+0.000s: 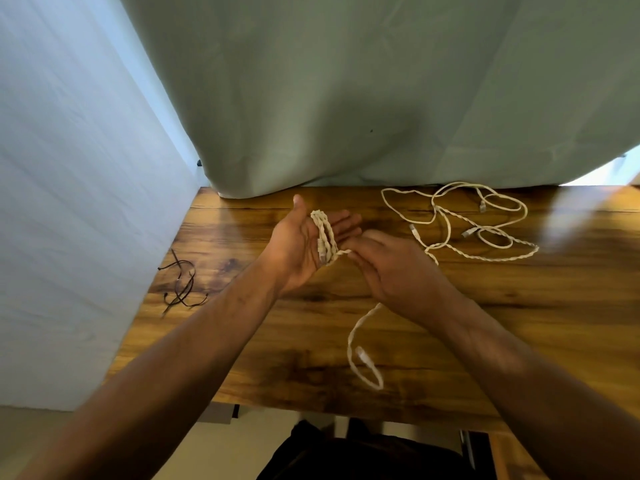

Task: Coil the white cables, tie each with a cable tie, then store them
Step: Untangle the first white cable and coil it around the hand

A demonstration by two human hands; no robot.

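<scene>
While the left hand [304, 245] lies palm-up above the glossy brown wooden table [571, 289], fingers stretched nearly straight and thumb raised, a few turns of a white braided cable [325, 237] sit looped across its palm, with one plug end lying on the palm near the heel of the hand. Nothing clenched there: the fingers are released and simply carry the coil.

Over to the right hand [391, 271], back to the camera. Its fingertips meet the strand right where it leaves the coil and pinch it, though the thumb side is hidden under the hand. From beneath that hand the same cable drops to the tabletop and ends in a small blurred loop with its plug, near the front edge.

Room to work? Open wood lies between the hands and the front edge, and out to the right too. At the back right, more loose white cables [467, 223] sprawl in tangled loops, close to the grey-green curtain [346, 98] that hangs to the table's far edge. Thin black cable ties [181, 287] lie in a little heap near the left edge, beside the pale blue backdrop [69, 202]. The cables have a twisted, rope-like texture, and the wood shows polished grain.
</scene>
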